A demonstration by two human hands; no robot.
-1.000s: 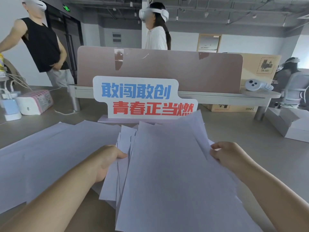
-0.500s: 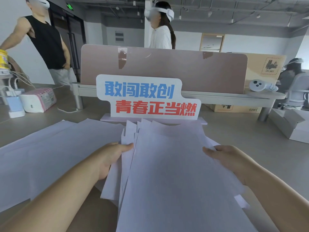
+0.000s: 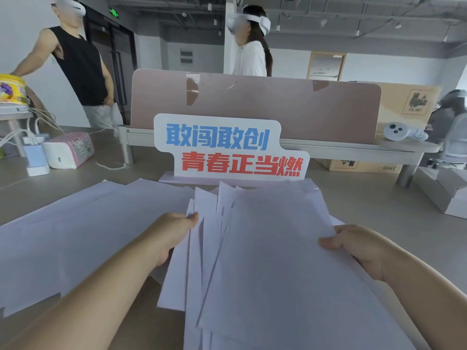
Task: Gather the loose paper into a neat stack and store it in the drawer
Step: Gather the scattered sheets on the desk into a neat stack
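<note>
Open-plan office, I'm at a grey desk [image 3: 379, 223]. A pinkish desk divider [image 3: 278, 107] splits my workstation from the next. Slogan sign [image 3: 230, 147] with Chinese characters stands against it. Exposed ceiling with ducts and track lights [image 3: 353, 18], green exit sign [image 3: 114, 13] over dark doors. Cardboard boxes [image 3: 409, 104] and a VR controller [image 3: 399, 132] sit on the divider shelf, a swivel chair [image 3: 454, 145] at right. Two people [image 3: 80, 66] in headsets stand behind.
</note>
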